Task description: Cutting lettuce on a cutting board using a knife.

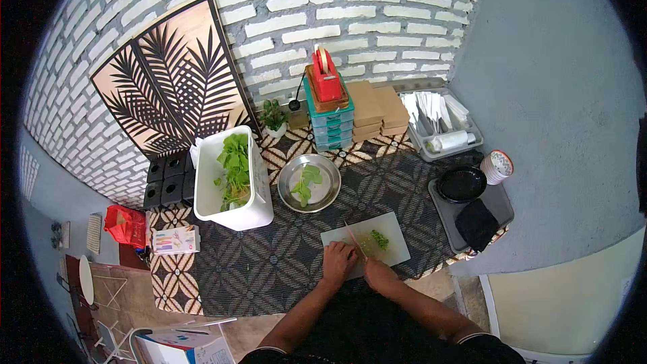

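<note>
A white cutting board point(399, 232) lies on the table before me. My right hand point(380, 275) grips a knife point(356, 239) by its handle, and the blade slants across the board towards its far left edge. Just left of the blade, my left hand point(338, 262) rests with curled fingers on the board; whatever may be under them is hidden. A small heap of finely chopped greens point(379, 239) sits to the right of the knife. Beyond the board, a round metal pan point(283, 200) holds a few green leaves point(307, 183).
A white bin point(260, 212) of leafy greens point(235, 162) stands at left. Behind are a drawer unit point(331, 129) with a red tape dispenser point(327, 78), brown boxes point(371, 106) and a cutlery tray point(441, 154). At right, a grey tray point(445, 240) bears a black bowl point(461, 184) and black cloth point(476, 225).
</note>
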Motion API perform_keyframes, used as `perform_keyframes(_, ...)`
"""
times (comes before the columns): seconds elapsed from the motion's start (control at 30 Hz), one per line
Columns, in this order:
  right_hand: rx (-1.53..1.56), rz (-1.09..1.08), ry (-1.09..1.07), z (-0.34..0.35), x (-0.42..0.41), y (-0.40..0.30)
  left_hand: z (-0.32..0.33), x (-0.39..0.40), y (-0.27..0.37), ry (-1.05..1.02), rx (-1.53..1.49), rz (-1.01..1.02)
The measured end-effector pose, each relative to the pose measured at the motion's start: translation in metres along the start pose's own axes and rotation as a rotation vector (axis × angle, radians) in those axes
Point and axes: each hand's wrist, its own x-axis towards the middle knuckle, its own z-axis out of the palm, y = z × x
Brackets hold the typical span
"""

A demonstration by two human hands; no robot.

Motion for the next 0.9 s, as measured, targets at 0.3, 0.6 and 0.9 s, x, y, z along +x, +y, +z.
perform_keyframes(0.3, -0.078, -0.098, -0.167, -0.021, 0.001, -0.003, 0.001, -0.002, -0.003, -0.05, -0.001, -0.046)
perform_keyframes(0.6, 0.003, 0.07, -0.069, -0.022, 0.005, -0.011, 0.001, 0.0, -0.004, -0.023, -0.019, -0.011)
perform_keyframes(0.9, -0.076, 0.044, -0.015, 0.001, 0.001, -0.003, 0.001, 0.002, -0.002, -0.087, -0.02, -0.033)
